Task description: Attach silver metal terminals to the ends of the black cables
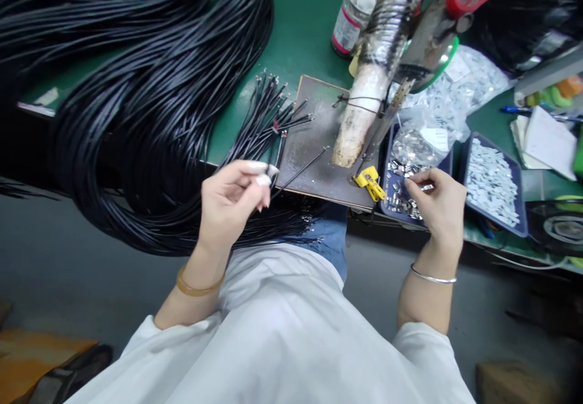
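My left hand [234, 203] is closed in a pinch at the table's front edge, with white coverings on its fingertips. A thin black cable [280, 155] rises from between those fingers, its end pointing away from me. Close by, another black cable [304, 168] lies slanted over a brown board [314, 97]. My right hand [437, 200] reaches into a blue tray [449, 164] of small metal terminals [396, 188]. Its thumb and index finger are pressed together; whatever is between them is too small to make out. Left of this tray sits a yellow clip-like piece [370, 183].
A large coil of black cable [182, 70] and a bundle of cable ends [259, 118] lie left. A wrapped hose [359, 106] hangs over the board, beside red-handled scissors [455, 9]. Rightward are a tray of pale plastic parts [492, 179] and plastic bags [473, 82]. A jar [348, 24] stands behind.
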Motion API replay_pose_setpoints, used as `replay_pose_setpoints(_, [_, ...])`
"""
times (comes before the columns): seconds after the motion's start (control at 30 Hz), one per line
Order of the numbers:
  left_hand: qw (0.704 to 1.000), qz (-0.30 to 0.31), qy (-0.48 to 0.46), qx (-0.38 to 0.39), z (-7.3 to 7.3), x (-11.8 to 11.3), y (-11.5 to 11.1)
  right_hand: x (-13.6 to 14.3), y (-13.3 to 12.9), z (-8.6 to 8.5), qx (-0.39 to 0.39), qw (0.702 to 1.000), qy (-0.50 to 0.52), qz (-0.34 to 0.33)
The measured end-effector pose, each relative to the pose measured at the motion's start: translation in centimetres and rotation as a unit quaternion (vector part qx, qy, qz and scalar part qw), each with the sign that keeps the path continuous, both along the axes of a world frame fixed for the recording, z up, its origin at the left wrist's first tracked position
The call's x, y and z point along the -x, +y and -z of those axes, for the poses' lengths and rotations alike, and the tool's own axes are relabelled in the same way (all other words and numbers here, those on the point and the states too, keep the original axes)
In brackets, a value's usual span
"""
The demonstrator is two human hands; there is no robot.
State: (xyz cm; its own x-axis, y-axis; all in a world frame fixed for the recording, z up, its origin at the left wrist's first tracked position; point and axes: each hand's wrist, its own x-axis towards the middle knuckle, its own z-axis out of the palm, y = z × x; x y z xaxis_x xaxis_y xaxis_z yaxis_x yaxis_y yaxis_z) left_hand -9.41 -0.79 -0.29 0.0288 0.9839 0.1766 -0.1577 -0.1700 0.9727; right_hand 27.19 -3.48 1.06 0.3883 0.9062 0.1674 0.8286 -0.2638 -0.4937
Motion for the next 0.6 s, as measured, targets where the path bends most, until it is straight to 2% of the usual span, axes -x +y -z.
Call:
replay_pose_setpoints(0.03, [0.994,0.11,0.0,0.028,-0.8,-0.2,0.0,-0.1,-0.1,-0.2,-0.012,1.0,-0.008,0.006])
replay_pose_setpoints(0.07, [0.972,0.227,0.015,0.056,-1.5,-0.5,0.0,-0.2,-0.2,-0.4,-0.019,1.0,-0.018,0.009])
replay_pose_setpoints(0.13, [0.904,0.423,0.045,0.051,-3.0,-1.8,-0.3,0.1,-0.6,-0.9,-0.016,0.999,-0.038,0.001])
replay_pose_setpoints(0.17, [0.87,0.489,0.052,0.041,-3.5,-2.8,-0.5,0.4,-0.7,-1.1,-0.008,0.999,-0.046,-0.008])
replay_pose_setpoints(0.23, [0.838,0.542,0.043,0.041,-3.8,-5.1,-1.1,1.0,-1.0,-1.3,0.016,0.998,-0.056,-0.028])
replay_pose_setpoints(0.27, [0.838,0.54,0.038,0.063,-3.5,-6.3,-1.4,1.3,-1.0,-1.4,0.022,0.998,-0.057,-0.03])
replay_pose_setpoints(0.33, [0.856,0.497,0.001,0.14,-2.3,-8.5,-2.1,1.6,-0.9,-1.3,0.019,0.998,-0.057,-0.025])
replay_pose_setpoints(0.4, [0.901,0.379,-0.055,0.205,-0.7,-9.9,-2.4,1.6,-0.5,-1.1,0.015,0.998,-0.056,-0.021])
replay_pose_setpoints(0.5, [0.936,0.224,-0.124,0.242,1.4,-10.3,-2.2,1.2,0.2,-0.6,0.043,0.998,-0.033,-0.045])
replay_pose_setpoints(0.6, [0.944,0.169,-0.139,0.248,2.0,-9.6,-1.6,0.8,0.7,-0.1,0.053,0.996,-0.011,-0.068])
